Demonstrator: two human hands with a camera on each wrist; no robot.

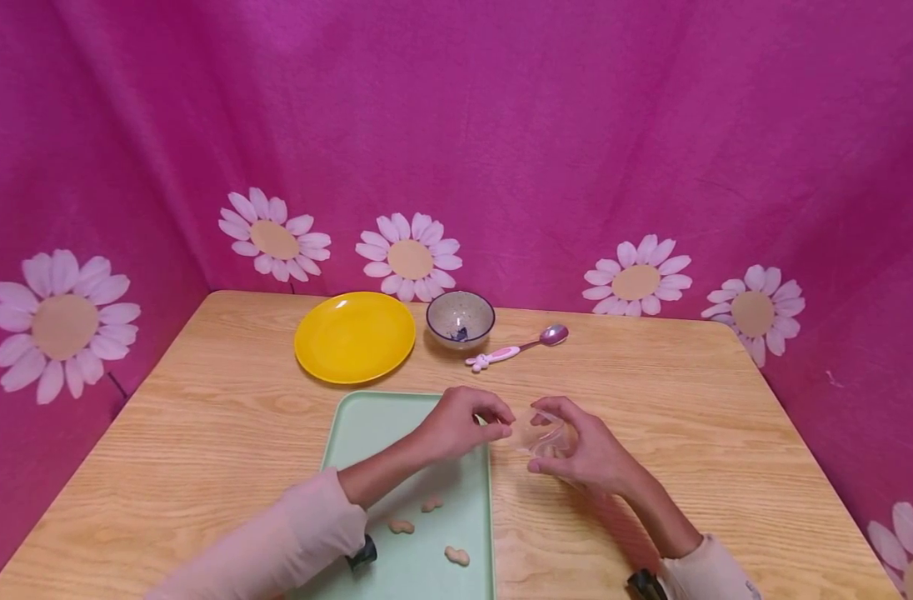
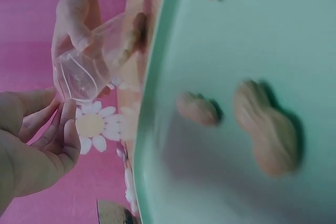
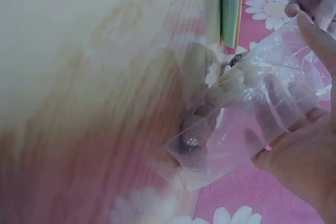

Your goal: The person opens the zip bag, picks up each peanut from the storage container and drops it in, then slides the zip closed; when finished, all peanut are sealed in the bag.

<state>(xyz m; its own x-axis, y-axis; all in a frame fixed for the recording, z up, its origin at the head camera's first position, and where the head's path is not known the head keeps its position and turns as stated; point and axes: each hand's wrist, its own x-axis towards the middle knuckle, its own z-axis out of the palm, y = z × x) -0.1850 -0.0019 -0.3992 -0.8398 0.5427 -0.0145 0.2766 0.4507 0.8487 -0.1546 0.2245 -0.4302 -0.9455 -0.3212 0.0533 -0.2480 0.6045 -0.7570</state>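
A clear plastic bag (image 1: 539, 435) hangs between the hands, over the wood just right of the green tray (image 1: 377, 421). My left hand (image 1: 456, 425) pinches its edge between thumb and fingertips. Spread round the bag's other side, the thumb and curled fingers of my right hand (image 1: 595, 450) hold it. Brownish, peanut-like lumps (image 2: 131, 38) show low in the bag in the left wrist view. On the tray below my left forearm lie three peanuts in shells, one of them a large peanut (image 2: 266, 127) in the left wrist view.
Behind the tray sit a yellow plate (image 1: 355, 337) and a small dark-rimmed bowl (image 1: 460, 317). A spoon (image 1: 511, 352) with a pink rabbit handle lies to the bowl's right. A pink flowered cloth (image 1: 501, 142) stands round the wooden table (image 1: 689, 400).
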